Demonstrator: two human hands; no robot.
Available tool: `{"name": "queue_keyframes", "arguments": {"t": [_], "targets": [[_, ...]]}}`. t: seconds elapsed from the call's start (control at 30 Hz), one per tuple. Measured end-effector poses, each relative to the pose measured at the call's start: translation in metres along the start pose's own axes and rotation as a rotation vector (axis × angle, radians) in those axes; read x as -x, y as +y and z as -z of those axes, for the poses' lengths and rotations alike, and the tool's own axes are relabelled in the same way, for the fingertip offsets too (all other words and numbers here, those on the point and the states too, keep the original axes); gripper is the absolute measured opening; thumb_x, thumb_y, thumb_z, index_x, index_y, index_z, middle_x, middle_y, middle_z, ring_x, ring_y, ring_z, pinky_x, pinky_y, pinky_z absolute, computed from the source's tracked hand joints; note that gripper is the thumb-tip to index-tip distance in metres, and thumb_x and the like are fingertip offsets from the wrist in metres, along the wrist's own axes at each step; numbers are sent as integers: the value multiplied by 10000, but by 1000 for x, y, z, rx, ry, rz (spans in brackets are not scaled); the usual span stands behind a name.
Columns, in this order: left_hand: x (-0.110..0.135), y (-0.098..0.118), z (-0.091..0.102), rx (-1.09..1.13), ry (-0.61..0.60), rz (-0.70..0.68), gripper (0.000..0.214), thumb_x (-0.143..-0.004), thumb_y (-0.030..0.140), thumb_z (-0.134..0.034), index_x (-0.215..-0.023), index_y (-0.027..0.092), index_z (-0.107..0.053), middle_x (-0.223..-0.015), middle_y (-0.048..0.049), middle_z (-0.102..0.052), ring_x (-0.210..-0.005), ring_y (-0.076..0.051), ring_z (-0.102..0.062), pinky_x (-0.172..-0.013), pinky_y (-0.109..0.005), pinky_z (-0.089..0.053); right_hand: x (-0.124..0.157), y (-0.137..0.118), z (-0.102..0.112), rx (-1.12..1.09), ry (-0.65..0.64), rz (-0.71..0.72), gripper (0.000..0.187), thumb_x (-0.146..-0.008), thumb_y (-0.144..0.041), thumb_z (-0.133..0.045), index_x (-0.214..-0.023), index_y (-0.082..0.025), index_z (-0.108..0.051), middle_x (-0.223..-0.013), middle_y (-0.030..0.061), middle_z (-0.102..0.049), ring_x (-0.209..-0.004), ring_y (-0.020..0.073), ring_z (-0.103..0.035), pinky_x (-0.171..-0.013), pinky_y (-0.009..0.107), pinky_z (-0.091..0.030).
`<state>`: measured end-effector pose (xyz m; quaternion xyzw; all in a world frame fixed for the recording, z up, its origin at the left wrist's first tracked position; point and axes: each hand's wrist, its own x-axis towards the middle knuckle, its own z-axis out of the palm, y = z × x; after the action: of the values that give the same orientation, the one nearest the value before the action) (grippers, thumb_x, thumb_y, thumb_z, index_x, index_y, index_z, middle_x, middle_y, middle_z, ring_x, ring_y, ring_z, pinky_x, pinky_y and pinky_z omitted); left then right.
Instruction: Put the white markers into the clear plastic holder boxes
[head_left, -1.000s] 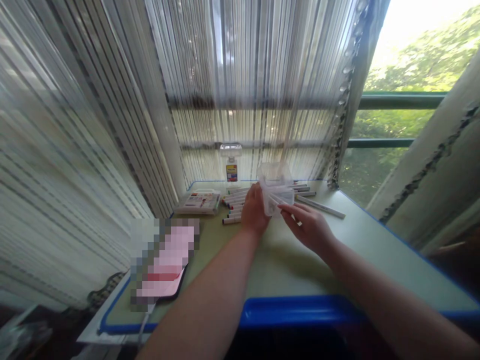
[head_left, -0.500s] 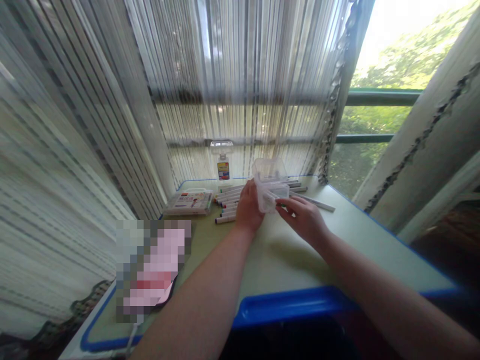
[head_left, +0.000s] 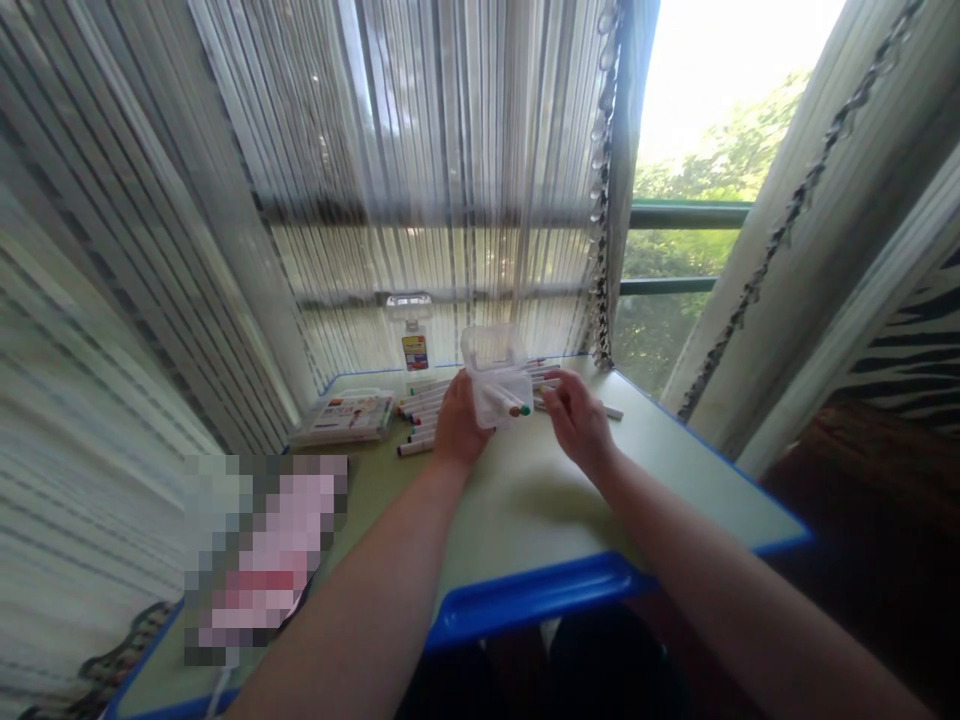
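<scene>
My left hand (head_left: 455,428) grips a clear plastic box (head_left: 495,372) from its left side and holds it tilted above the table. Marker ends, one green and one red, poke out of the box's open side (head_left: 519,409). My right hand (head_left: 576,420) is at the box's right, fingers curled toward those marker ends; whether it pinches one I cannot make out. Behind the left hand lies a heap of several white markers (head_left: 421,412) on the pale green table (head_left: 525,500).
A flat clear case with a printed label (head_left: 346,415) lies left of the markers. A small bottle (head_left: 413,345) stands at the back by the striped curtain. A blurred-out object (head_left: 259,555) rests near the front left. The table has a blue rim (head_left: 525,598).
My view has swung right, so everything sits further left. My right hand has drawn in closer to the box's opening, and coloured marker ends now show there.
</scene>
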<state>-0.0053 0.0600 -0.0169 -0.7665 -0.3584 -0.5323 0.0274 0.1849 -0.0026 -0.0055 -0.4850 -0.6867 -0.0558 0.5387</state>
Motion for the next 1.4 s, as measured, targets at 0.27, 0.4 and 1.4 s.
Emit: {"name": "queue_keyframes", "arguments": {"t": [0.27,0.4,1.4], "targets": [[-1,-4,4,5,44,32,459,-705,180,-704,-1114,219,-499,-1066,-113,-655,-1005,-291,-649,-888,-487,-559,-10,30,-4,521,-391,-169,266,-885,-226,-580,-1111,-197,-716,-1153,132,-702,-1075,278,-585,-953,393,-441],[0,-3,6,3,88,53,469,-727,224,-707,-1146,227,-498,-1106,-120,-654,-1046,-304,-642,-902,-505,-553,-13,26,-2,538,-496,-205,174,-873,-216,-583,-941,-190,-741,-1049,127,-733,-1024,276,-616,-870,358,-462],[-1,3,6,25,34,35,420,-744,290,-718,-1098,244,-498,-1040,-111,-657,-976,-299,-653,-847,-476,-558,-19,-5,18,-724,235,-292,318,-851,-535,-558,-829,-229,-640,-702,-6,-552,-663,149,-524,-602,282,-429]]}}
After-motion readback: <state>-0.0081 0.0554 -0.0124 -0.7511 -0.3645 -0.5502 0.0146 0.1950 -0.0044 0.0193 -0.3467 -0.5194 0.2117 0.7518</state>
